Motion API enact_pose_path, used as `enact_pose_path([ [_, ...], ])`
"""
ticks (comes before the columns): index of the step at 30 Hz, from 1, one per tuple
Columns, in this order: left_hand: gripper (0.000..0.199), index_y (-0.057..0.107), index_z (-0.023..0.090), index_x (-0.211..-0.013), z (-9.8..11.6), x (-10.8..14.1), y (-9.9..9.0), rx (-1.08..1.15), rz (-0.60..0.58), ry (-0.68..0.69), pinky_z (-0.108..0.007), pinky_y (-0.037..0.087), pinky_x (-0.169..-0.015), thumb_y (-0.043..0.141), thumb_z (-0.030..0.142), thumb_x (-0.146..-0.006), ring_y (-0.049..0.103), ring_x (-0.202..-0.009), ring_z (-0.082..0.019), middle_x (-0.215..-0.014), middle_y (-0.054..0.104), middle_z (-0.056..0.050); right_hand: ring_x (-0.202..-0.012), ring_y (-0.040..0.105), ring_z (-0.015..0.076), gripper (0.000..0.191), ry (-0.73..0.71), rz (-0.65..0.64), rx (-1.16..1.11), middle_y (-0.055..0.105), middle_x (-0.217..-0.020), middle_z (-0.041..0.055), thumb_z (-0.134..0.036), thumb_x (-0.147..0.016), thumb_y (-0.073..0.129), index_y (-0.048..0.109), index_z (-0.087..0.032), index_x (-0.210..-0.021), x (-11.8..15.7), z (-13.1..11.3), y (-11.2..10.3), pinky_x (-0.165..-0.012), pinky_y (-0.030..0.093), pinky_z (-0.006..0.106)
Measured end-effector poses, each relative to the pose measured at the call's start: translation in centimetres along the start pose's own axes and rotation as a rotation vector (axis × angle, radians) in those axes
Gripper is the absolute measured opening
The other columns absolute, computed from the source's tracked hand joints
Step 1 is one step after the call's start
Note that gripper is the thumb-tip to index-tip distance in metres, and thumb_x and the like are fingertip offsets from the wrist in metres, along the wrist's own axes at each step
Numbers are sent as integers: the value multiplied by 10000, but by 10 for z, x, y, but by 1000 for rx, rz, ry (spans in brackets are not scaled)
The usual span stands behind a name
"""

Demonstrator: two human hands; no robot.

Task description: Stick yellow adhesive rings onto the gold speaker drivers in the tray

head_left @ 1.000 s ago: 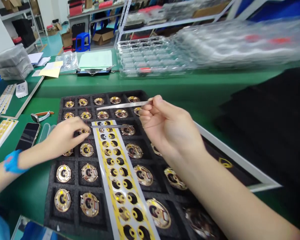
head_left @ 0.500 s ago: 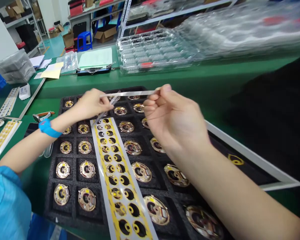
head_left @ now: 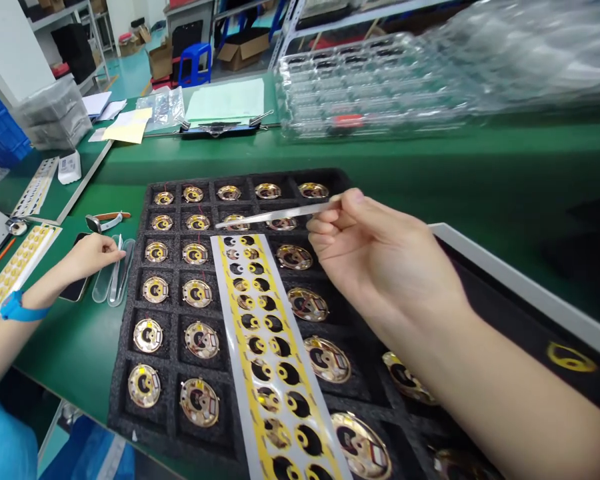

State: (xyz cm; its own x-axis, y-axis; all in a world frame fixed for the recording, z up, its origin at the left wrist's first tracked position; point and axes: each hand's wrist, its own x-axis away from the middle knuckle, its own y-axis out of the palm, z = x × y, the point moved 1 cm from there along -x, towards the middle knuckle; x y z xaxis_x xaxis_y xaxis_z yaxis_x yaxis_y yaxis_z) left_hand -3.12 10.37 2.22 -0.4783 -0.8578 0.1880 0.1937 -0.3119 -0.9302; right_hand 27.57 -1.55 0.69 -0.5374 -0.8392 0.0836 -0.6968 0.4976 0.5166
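A pair of metal tweezers (head_left: 275, 215) was held in the grip of the right hand (head_left: 380, 267), pinched between thumb and fingertips at the rear end, so that the tool was raised roughly level with its tips pointing to the left. The tips were poised above the far end of a long sticker strip (head_left: 265, 340), white-edged and yellow, printed with black and yellow rounds, which was laid lengthwise across a black foam tray (head_left: 130, 400). Whether anything was caught between the tips could not be told. The tray's square pockets were filled with round gold-coloured parts (head_left: 199, 293), one to a pocket, on both sides of the strip.

The left hand (head_left: 90, 257) was stretched out to the left of the tray, its fingers loosely curled, with the fingertips laid on a second pair of tweezers (head_left: 116, 270) that rested in a clear plastic holder (head_left: 103, 287) on the green bench (head_left: 430, 173); whether that grip was clenched on the tool or merely touching it could not be told. A blue band (head_left: 15, 310) was worn on the left wrist, and a dark phone (head_left: 73, 288) was partly covered beneath the hand. Just beyond the hand a watch (head_left: 103, 220) was seen, and further left more yellow sticker sheets (head_left: 10, 273) were laid out. At the back of the bench, stacked clear plastic trays (head_left: 370, 87) and a clipboard with green paper (head_left: 225, 103) were placed.
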Motion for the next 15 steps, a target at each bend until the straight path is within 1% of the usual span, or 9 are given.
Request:
enact_pose_path([
  [2,354,440,185,-513,0,0,4,-74,24,11,-251,262,-532,603,333,-790,414,-509,-125,-526,473,10,-543,453,67,218,2,-12,26,492,-589,-26,-258,-655,792,592,-193,-595,0,2,0,-439,386,157],
  [5,370,444,183,-502,5,5,2,-177,83,26,-263,280,-560,603,321,-806,494,-595,-171,-592,516,-27,-524,458,63,326,10,-27,68,512,-562,-30,-338,-513,874,592,-186,-570,3,4,1,-428,388,156],
  [7,358,472,178,-539,15,11,-1,-216,141,42,-270,307,-581,562,332,-849,534,-665,-195,-653,551,-50,-512,465,64,367,19,-34,92,528,-550,-30,-372,-452,897,604,-184,-567,6,5,4,-427,396,161],
  [9,314,550,169,-658,32,18,-3,-134,163,120,-265,336,-591,504,362,-902,549,-685,-183,-715,591,-48,-494,468,64,377,24,-40,115,537,-534,-31,-394,-440,902,616,-185,-568,11,6,7,-427,401,168],
  [10,290,589,166,-755,42,22,-2,-35,137,183,-256,351,-590,484,378,-922,551,-673,-165,-737,610,-36,-485,469,65,373,23,-45,126,543,-530,-31,-401,-449,902,622,-185,-569,13,6,9,-430,405,173],
  [12,269,614,168,-949,65,27,4,221,-11,311,-226,371,-571,478,400,-940,545,-629,-124,-749,629,0,-474,475,67,359,7,-54,146,557,-528,-29,-416,-480,895,630,-192,-572,19,7,12,-438,412,184],
  [13,258,605,164,-992,75,29,8,291,-89,351,-216,366,-561,488,388,-943,527,-594,-108,-717,617,18,-472,478,68,348,-10,-56,154,567,-532,-28,-424,-500,889,636,-198,-581,22,7,13,-446,417,190],
  [14,238,605,155,-965,84,30,13,316,-141,381,-209,354,-550,486,360,-950,503,-566,-97,-675,592,30,-473,484,69,336,-30,-57,161,576,-539,-30,-431,-522,882,642,-207,-592,25,8,14,-455,421,194],
  [15,234,604,146,-894,91,31,19,304,-168,403,-208,338,-543,471,328,-959,476,-547,-90,-632,556,36,-478,490,70,323,-50,-58,168,583,-547,-33,-438,-545,874,646,-216,-603,28,8,15,-462,422,195],
])
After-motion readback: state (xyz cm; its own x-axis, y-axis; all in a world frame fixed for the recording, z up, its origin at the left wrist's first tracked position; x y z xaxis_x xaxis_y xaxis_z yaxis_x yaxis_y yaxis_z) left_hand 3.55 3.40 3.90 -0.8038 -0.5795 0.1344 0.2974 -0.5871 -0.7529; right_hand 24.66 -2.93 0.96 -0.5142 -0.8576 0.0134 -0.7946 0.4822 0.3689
